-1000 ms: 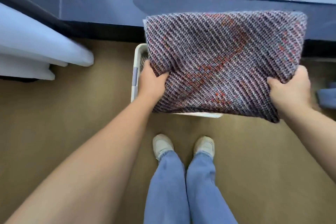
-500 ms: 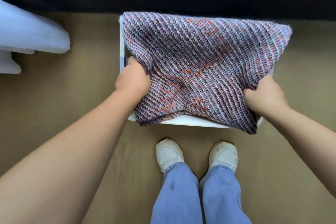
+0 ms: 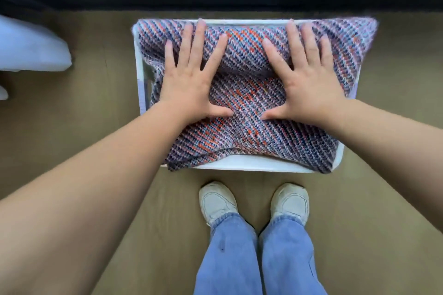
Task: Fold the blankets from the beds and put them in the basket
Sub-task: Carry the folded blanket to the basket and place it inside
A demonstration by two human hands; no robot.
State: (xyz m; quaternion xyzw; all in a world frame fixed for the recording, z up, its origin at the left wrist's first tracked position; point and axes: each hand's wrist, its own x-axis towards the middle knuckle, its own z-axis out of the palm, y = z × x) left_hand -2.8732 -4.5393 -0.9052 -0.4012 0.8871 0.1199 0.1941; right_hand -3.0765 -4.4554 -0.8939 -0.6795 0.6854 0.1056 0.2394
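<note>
left hand (image 3: 189,84) and right hand (image 3: 309,84), fingers spread flat, pressed the folded multicoloured striped knit blanket (image 3: 251,132) into the white rectangular plastic basket (image 3: 239,166); its corners overhung the basket's rim. next step likely required tucking these in.

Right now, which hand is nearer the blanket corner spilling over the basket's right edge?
Right. The right hand lies flat on the blanket near that overhanging corner; the left hand presses toward the basket's left side, farther away.
</note>
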